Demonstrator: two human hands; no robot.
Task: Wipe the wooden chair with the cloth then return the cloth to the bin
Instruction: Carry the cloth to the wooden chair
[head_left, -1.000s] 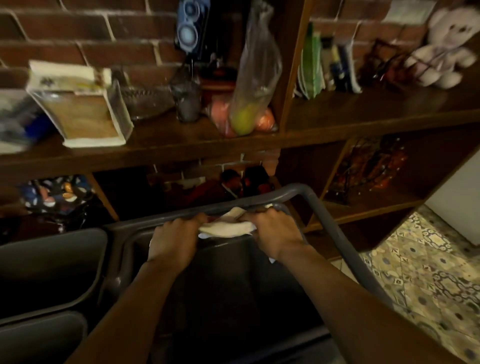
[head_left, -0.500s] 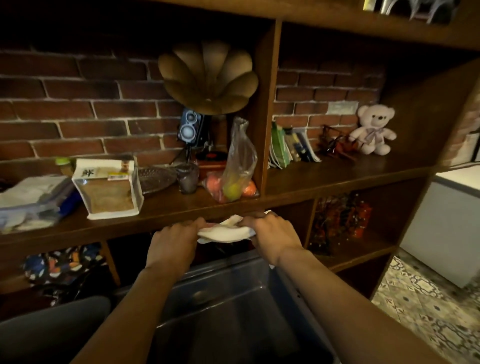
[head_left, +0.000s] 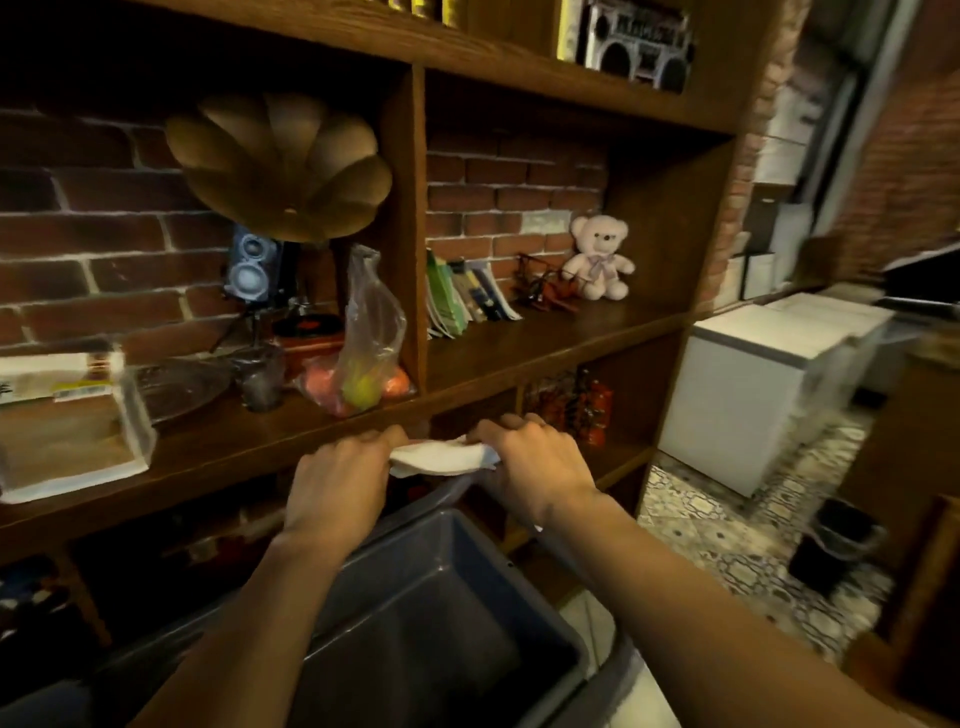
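A small white cloth (head_left: 439, 457) is stretched between both hands above the far rim of a dark grey bin (head_left: 457, 613). My left hand (head_left: 337, 478) grips its left end, and my right hand (head_left: 535, 462) grips its right end. The bin sits low in front of me, open at the top, and its inside looks dark. A dark wooden edge (head_left: 930, 587) shows at the far right; I cannot tell whether it belongs to the wooden chair.
A wooden shelf unit (head_left: 519, 353) against a brick wall stands right behind the bin, crowded with a gramophone horn (head_left: 280, 166), a bag of fruit (head_left: 363, 353), books and a teddy bear (head_left: 597, 260). A white chest (head_left: 753, 395) and a small black bin (head_left: 836, 540) stand on the tiled floor to the right.
The view has risen and swung right, from the bin up to the shelves. Both hands kept hold of the cloth and lifted it above the bin's rim.
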